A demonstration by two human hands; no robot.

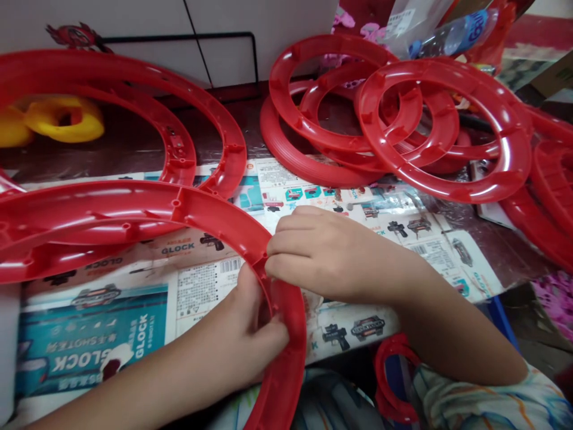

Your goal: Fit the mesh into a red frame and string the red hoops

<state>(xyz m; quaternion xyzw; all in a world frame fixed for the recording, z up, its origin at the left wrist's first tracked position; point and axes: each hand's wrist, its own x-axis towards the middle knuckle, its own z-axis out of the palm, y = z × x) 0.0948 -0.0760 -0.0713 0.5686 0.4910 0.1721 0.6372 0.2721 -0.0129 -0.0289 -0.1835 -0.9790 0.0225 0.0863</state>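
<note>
The right hand (313, 254) was closed on the red plastic ring (224, 221), its curled fingers pinching the outer wall beside a cross-rib; the fingertips were partly hidden. Just nearer the body, the left hand (250, 325) gripped the inner rim, thumb inside the curve and a finger reaching over the band, seemingly to steady the piece against the right hand's pressure. The ring lay over the near left part of the worktop (492, 257), its hollow, ribbed side facing up, which probably kept the ribs and pegs within reach. Its band ran sideways from the left, then bent at the hands so that its length pointed toward the person, past the near edge; whether it formed a complete circle could not be told. Beneath it, a printed cardboard sheet (89, 328) covered the surface, perhaps as protection. Beyond, toward the far left corner, more red rings (233, 149) lay overlapped near a yellow part (65, 119). A pile of smaller red rings (514, 149) leaned together toward the far right, apparently stacked loosely to save room, with a clear bottle (461, 36) behind them.
</note>
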